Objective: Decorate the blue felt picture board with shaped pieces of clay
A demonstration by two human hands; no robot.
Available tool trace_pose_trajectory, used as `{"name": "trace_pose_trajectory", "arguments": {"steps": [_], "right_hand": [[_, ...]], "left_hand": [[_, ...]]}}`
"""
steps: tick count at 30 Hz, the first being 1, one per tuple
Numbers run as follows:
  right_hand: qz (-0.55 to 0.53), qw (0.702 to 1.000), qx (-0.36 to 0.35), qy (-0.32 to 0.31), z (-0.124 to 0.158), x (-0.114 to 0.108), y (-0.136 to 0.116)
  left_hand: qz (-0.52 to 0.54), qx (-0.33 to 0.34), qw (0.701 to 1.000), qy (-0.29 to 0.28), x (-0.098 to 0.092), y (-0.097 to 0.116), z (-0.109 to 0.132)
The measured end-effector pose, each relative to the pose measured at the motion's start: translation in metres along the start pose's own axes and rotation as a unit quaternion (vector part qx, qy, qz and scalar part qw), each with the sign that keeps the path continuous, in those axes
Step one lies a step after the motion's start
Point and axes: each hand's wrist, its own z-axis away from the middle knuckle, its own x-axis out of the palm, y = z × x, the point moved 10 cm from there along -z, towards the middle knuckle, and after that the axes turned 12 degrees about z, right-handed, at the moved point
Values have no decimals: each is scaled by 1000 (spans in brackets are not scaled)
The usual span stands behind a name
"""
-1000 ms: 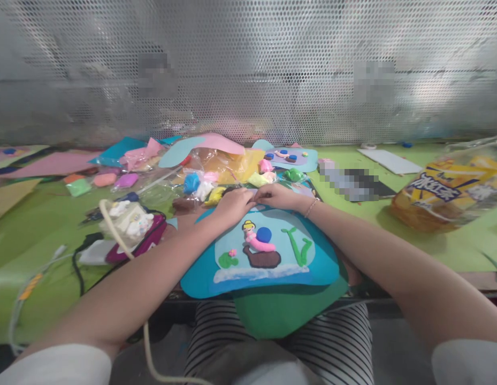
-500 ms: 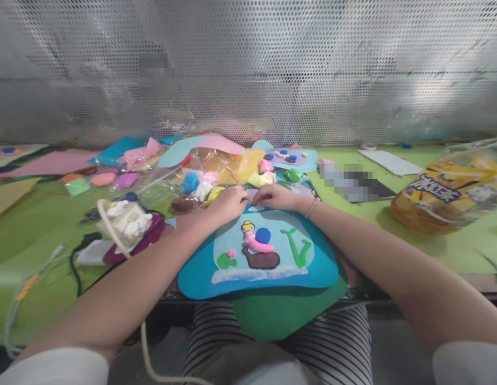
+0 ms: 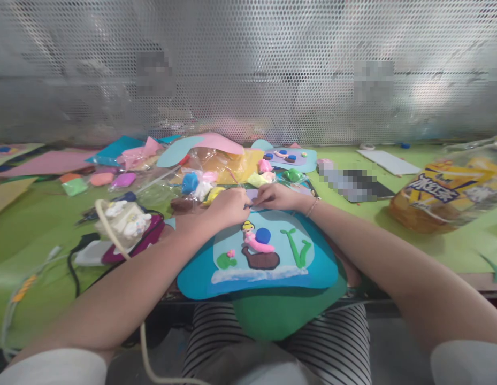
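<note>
A blue foam board [image 3: 200,278] lies at the near table edge, over a green sheet [image 3: 284,315]. On it sits a clay picture: a pink figure [image 3: 256,240], a blue ball, a brown mound and green stalks. My left hand [image 3: 228,206] and my right hand [image 3: 276,197] meet at the board's far edge. Their fingers are curled and pinched together on something small and dark that I cannot make out. A bracelet is on my right wrist.
Clay lumps in plastic bags [image 3: 200,184] lie just beyond my hands, with coloured foam sheets [image 3: 112,155] behind. A pouch with a white charm and cables [image 3: 128,224] sits left. A yellow snack bag [image 3: 444,195] lies right. A perforated metal wall [image 3: 248,69] backs the green table [image 3: 35,235].
Both hands stayed pinched together at the board's far edge, with only slight finger shifts. The view moved a little.
</note>
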Motion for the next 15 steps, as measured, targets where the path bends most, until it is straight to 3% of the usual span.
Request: {"name": "trace_pose_trajectory", "arguments": {"steps": [9, 15], "right_hand": [[72, 997, -32, 4, 2, -2, -10], [149, 984, -94, -32, 5, -2, -29]], "left_hand": [[-41, 31, 998, -41, 10, 3, -1], [-46, 38, 996, -60, 11, 8, 1]]}}
